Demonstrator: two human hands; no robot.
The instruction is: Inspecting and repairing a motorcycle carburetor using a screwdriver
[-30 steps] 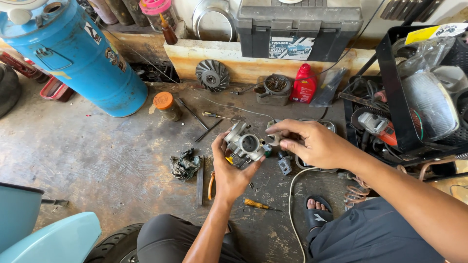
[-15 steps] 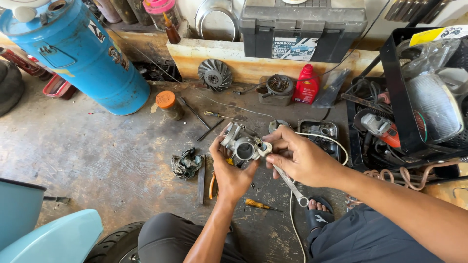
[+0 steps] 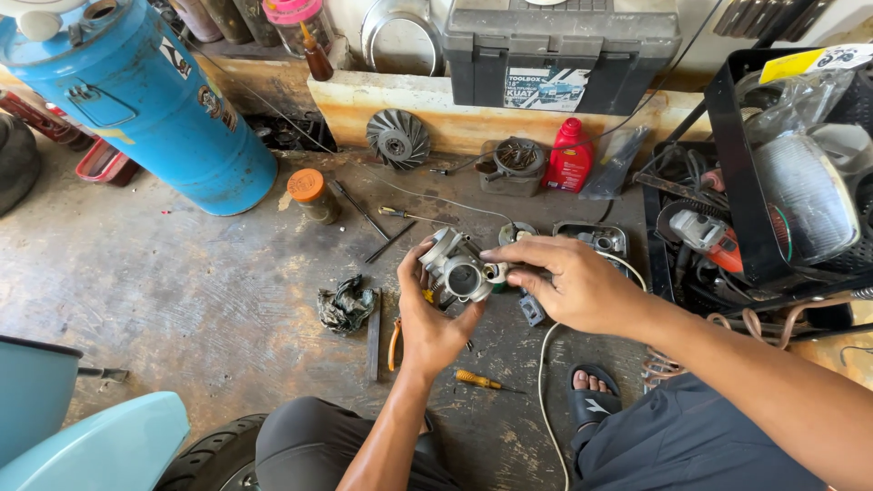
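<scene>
Carburetor (image 3: pixel 459 270) held in left hand (image 3: pixel 432 318), right hand (image 3: pixel 568 282) fingers touching it

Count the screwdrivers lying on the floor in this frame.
2. One yellow-handled screwdriver lies near the person's knee, below the left hand. Another screwdriver lies beyond the hands, right of the orange-lidded jar. Others may be hidden among the clutter.

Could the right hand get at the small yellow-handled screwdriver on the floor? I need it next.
Probably yes: the small yellow-handled screwdriver lies uncovered below the right hand, though its fingers now touch the grey metal carburetor.
</scene>
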